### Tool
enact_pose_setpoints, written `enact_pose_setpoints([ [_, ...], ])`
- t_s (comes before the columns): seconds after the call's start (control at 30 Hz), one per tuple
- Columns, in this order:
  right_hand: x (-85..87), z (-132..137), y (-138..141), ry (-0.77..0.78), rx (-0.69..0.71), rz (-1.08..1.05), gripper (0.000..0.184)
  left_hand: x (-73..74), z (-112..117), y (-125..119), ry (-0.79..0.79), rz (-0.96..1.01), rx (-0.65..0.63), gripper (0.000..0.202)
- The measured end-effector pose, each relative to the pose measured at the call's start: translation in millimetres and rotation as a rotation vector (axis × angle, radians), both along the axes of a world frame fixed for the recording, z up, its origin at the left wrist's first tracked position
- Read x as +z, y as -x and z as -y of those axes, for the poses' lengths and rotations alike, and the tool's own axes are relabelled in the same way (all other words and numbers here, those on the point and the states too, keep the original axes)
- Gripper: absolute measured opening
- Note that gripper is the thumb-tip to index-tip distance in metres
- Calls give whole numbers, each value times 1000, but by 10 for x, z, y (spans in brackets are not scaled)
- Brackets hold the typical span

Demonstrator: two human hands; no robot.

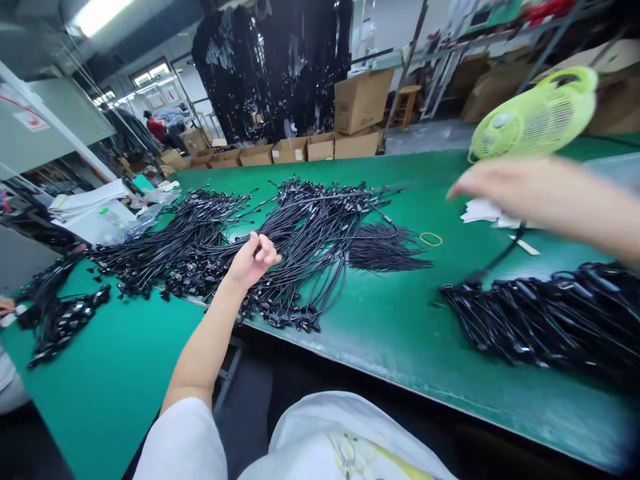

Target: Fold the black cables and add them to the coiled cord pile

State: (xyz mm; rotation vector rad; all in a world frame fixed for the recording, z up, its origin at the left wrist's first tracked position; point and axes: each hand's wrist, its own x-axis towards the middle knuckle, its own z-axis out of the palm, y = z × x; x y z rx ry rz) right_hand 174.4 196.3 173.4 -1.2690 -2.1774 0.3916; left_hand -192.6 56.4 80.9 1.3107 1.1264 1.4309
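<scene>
My left hand (253, 261) hovers over or rests against a wide heap of black cables (320, 233); contact is unclear. Its fingers are loosely curled and slightly apart, and I see nothing held in them. At the right, my right hand (515, 190) is smeared by motion, its fingers unreadable. Below it, a blurred black cable (503, 257) reaches down toward a thick row of bundled black cables (540, 317); whether the hand touches it cannot be told. Between the hands lies a bunch of thin black strips (387, 248), next to a yellow rubber band (431, 239).
A green fan (537, 117) stands at the back right of the green table (380, 333). White papers (481, 211) lie below it. More cables (65, 313) and a stack of papers (93, 203) are on the left. Cardboard boxes (290, 151) line the far edge.
</scene>
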Motion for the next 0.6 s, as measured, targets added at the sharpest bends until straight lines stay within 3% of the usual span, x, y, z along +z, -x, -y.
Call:
enact_pose_setpoints([
  [0.07, -491, 393, 176, 95, 136, 376, 21, 38, 138, -178, -71, -138, 79, 36],
  [0.13, -768, 816, 376, 152, 372, 573, 26, 18, 233, -492, -88, -334, 40, 24],
  [0.2, -802, 1098, 529, 134, 523, 543, 29, -37, 319, -828, -61, -464, -184, 27],
  [0.3, -614, 1147, 611, 50, 479, 368, 24, -79, 428, -1131, 86, -479, -513, 32],
  [0.37, -514, 1033, 561, 42, 448, 282, 22, -62, 449, -1154, 230, -424, -628, 33],
  [0.47, -541, 841, 351, 184, 581, 227, 24, -52, 435, -1017, 452, -249, -830, 43],
  [0.53, -658, 728, 138, 305, 684, 194, 27, -82, 446, -868, 535, -29, -879, 47],
  [0.6, -820, 638, -95, 360, 656, 125, 30, -116, 484, -707, 501, 213, -742, 43],
])
